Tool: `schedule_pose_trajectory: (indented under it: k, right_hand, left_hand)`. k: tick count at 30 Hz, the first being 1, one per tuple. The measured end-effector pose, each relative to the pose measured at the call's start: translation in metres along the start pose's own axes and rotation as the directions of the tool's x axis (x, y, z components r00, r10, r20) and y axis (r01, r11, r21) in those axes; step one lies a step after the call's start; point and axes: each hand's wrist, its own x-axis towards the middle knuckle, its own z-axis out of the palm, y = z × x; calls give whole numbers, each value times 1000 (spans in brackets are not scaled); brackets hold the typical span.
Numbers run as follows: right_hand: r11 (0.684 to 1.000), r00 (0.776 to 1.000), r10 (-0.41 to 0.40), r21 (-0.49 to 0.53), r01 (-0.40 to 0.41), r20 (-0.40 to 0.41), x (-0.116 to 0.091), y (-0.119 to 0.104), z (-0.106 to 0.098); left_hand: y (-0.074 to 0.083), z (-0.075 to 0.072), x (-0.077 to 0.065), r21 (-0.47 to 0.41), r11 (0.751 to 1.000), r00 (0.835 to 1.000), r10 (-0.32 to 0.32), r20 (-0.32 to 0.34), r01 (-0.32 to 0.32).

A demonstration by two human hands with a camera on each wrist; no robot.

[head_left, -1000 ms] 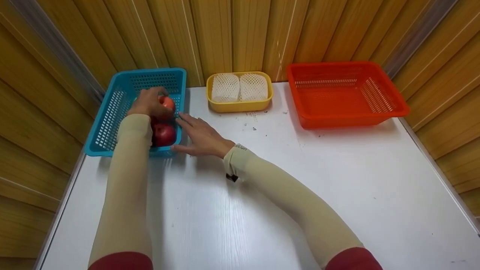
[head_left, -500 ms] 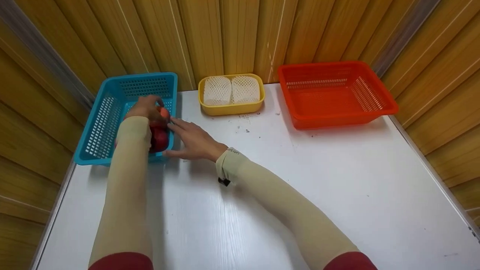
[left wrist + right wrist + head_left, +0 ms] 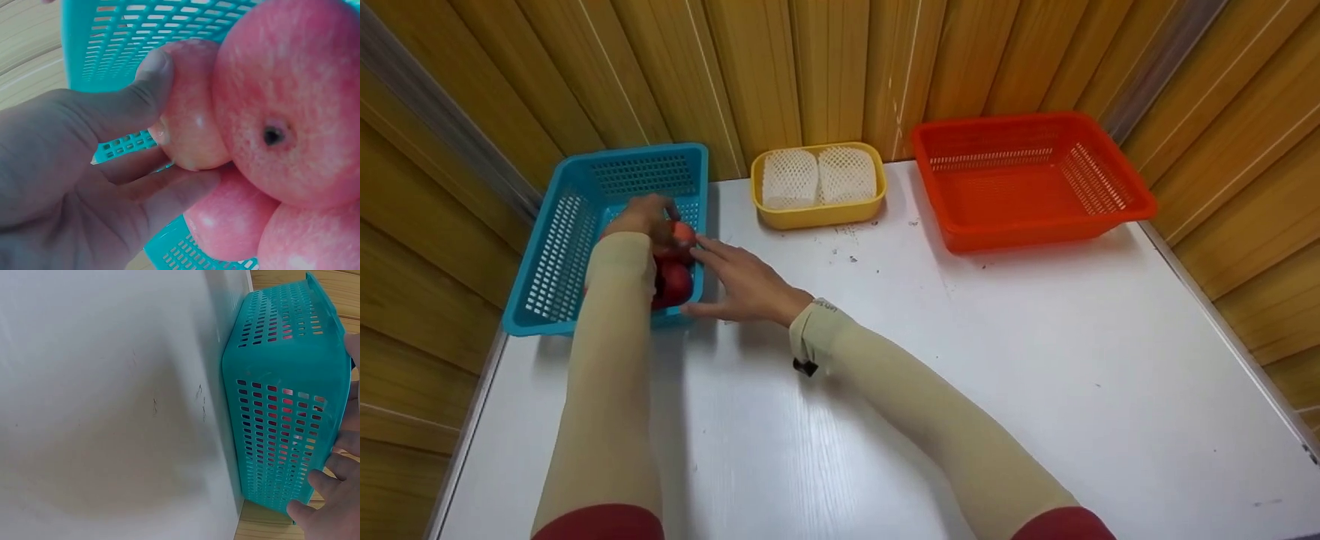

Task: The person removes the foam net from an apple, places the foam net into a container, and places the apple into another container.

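In the head view, my left hand [image 3: 639, 216] reaches into the blue plastic basket [image 3: 540, 262] at the back left. It holds an apple [image 3: 685, 234] beside the basket's right wall, above a darker red apple [image 3: 673, 283]. The left wrist view shows the thumb on the held apple [image 3: 194, 121] and fingers under it; a large apple [image 3: 304, 107] presses against it, with others below. My right hand [image 3: 746, 283] lies along the basket's right side, fingers spread and touching the rim. In the right wrist view, its fingertips [image 3: 323, 482] meet the basket [image 3: 281, 422] edge.
A yellow container [image 3: 819, 216] with two white foam-net items [image 3: 847, 176] stands at the back middle. To its right is a red-orange basket [image 3: 1027, 191]. Wood-panelled walls [image 3: 832, 67] enclose the white table [image 3: 960, 337] at the back and sides.
The view has shifted, so the baskets sit slightly further left. My left hand and its apple have moved a little nearer the basket's front right. The right hand keeps its place at the rim.
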Motion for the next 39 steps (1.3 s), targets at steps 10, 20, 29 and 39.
schedule_pose_trajectory:
  k: [10,20,29,39]
  right_hand:
    - [1000,1000,-7,12,7,-18,-4,3,0]
    - [1000,999,-3,28,4,-33,-5,6,-2]
    - [1000,1000,7,18,-7,-20,-4,5,-4]
    - [995,995,-85,-59,82,-49,-3,15,4]
  left_hand:
    - [-7,5,25,68,997,999,46,-21,-45]
    - [0,10,29,51,998,998,46,-37,-44]
    - [-2,8,26,19,999,999,41,-35,-40]
    - [-11,5,22,102,993,998,59,-12,-57]
